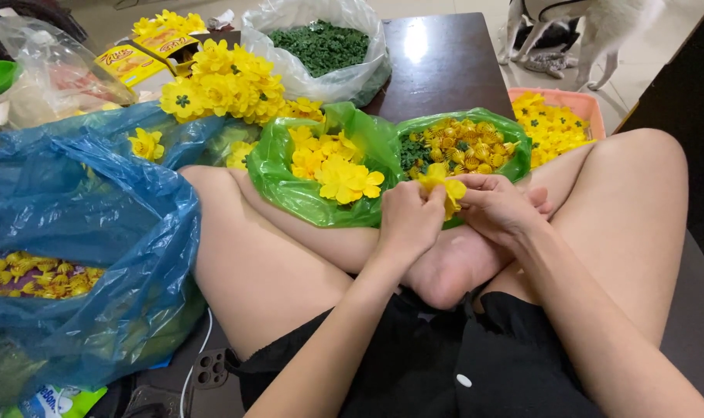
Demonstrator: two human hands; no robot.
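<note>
Dark table [445,70] fills the background of the head view, with pale floor tiles beyond it and a white dog [592,31] at the far right. The person sits cross-legged. Both hands meet over the crossed legs: the left hand [408,219] and the right hand [497,207] each pinch the same yellow flower [443,186], fingers closed on its petals. Just beyond the hands lie two green bags: the left one [290,182] holds finished yellow flowers, the right one [515,159] holds small yellow and green parts. Farther right of the right hand stands a pink basket [592,104] of flowers. Well left of the left hand a blue bag [89,224] holds more yellow pieces. Far beyond, a clear bag [344,77] holds green bits beside a heap of flowers [224,81].
</note>
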